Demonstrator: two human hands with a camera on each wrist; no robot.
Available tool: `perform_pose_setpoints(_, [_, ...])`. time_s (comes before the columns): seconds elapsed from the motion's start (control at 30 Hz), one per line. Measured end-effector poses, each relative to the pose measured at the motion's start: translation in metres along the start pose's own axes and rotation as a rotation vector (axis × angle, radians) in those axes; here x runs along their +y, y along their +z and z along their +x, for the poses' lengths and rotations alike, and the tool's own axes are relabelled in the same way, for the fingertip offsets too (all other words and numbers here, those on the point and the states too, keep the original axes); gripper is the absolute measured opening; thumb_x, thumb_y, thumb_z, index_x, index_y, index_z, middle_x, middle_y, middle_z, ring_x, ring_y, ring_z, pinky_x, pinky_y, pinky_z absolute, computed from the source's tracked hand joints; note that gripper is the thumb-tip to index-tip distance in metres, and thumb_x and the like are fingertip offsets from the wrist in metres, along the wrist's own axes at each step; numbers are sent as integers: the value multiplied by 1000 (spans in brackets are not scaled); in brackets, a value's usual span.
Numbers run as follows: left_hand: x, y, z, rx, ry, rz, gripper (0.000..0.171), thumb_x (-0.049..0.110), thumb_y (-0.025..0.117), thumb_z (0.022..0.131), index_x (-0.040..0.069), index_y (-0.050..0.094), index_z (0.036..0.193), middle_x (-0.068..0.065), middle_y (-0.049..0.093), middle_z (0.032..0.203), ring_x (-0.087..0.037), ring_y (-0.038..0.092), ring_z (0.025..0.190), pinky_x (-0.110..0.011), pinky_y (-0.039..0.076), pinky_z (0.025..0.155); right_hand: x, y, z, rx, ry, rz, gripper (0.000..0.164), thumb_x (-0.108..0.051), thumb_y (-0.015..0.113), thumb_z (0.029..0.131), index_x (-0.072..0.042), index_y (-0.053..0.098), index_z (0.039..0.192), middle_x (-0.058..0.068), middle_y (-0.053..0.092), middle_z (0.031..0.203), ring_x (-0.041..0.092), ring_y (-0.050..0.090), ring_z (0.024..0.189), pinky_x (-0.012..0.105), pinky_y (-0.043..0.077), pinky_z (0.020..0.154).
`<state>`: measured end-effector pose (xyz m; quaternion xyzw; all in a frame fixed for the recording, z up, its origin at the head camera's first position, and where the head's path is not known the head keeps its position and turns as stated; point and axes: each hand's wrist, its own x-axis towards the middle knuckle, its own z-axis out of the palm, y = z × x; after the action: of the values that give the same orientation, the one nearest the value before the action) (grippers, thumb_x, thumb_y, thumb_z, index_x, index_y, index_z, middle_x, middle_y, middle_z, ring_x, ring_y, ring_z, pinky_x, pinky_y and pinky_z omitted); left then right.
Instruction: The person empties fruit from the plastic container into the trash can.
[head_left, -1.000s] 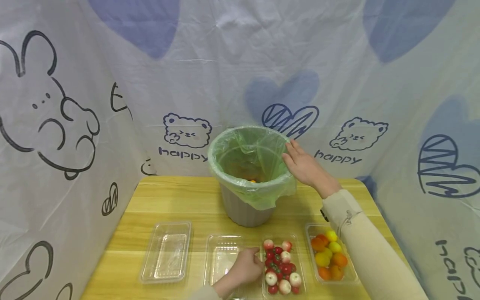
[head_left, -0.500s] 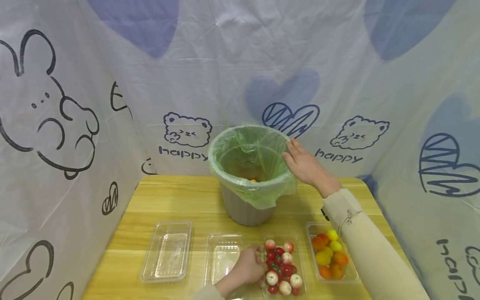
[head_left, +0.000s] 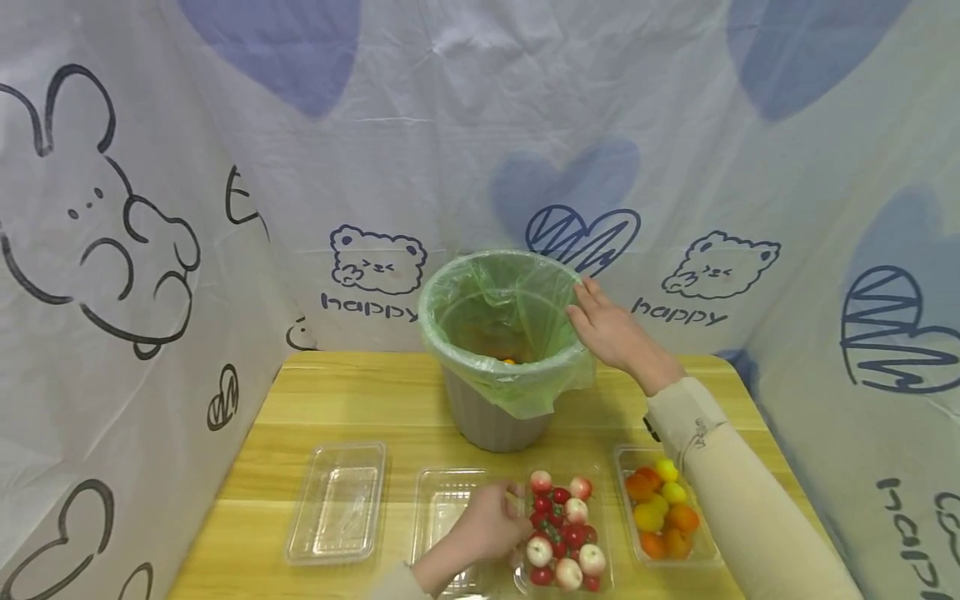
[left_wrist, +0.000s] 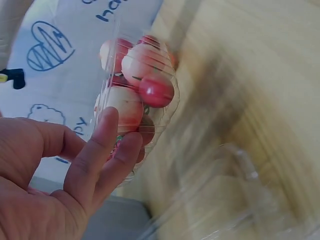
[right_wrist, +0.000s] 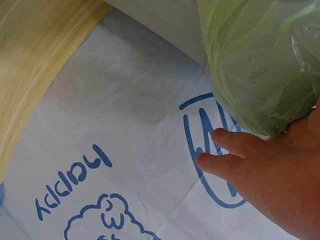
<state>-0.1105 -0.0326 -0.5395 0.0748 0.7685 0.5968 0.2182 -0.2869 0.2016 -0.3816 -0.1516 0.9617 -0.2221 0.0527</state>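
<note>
A clear plastic box point(head_left: 604, 533) of small red and pale pink fruits point(head_left: 573, 535) stands at the front of the table. My left hand point(head_left: 491, 525) holds its left side; in the left wrist view, fingertips point(left_wrist: 107, 120) lie against the clear wall. Farther back stands a grey bin point(head_left: 495, 421) lined with a green plastic bag point(head_left: 525, 392); a bit of orange shows deep inside. My right hand point(head_left: 615, 333) rests on the bin's right rim with fingers fairly straight. In the right wrist view, the fingers lie beside the bag.
Two bare clear boxes stand to the left, one point(head_left: 337, 546) far left and another point(head_left: 431, 492) partly behind the left hand. A third box point(head_left: 705, 554) at right holds orange and yellow fruits point(head_left: 663, 512). Printed white curtain point(head_left: 465, 167) walls surround the wooden table point(head_left: 337, 392).
My left hand has closed in on the fruit box's left side, and the box has shifted slightly. The right hand keeps its place on the bin rim.
</note>
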Motion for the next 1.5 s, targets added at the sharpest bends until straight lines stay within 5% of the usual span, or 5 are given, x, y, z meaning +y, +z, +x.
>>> perform_pose_setpoints(0.83, [74, -57, -35, -25, 70, -34, 59, 0, 70, 85, -12, 47, 138, -14, 68, 92, -19, 70, 59, -38, 65, 49, -2, -2, -3, 19, -4, -4, 69, -43, 19, 114, 1, 10, 167, 19, -4, 177, 41, 3, 164, 57, 12, 135])
perform_pose_setpoints(1.13, [97, -72, -43, -19, 117, -20, 51, -1, 66, 86, -8, 53, 134, -21, 70, 96, -21, 73, 64, -40, 65, 49, 0, 0, -1, 12, 0, 0, 69, -43, 20, 114, 0, 8, 167, 17, -5, 177, 41, 2, 164, 57, 11, 135])
perform_pose_setpoints(1.5, [121, -92, -50, 9, 133, -19, 54, -1, 68, 87, -8, 51, 138, -20, 71, 102, -18, 65, 53, -42, 65, 51, -1, 1, -1, 31, -9, -11, 67, -39, 22, 114, 1, 10, 167, 18, -4, 177, 43, 3, 163, 58, 11, 135])
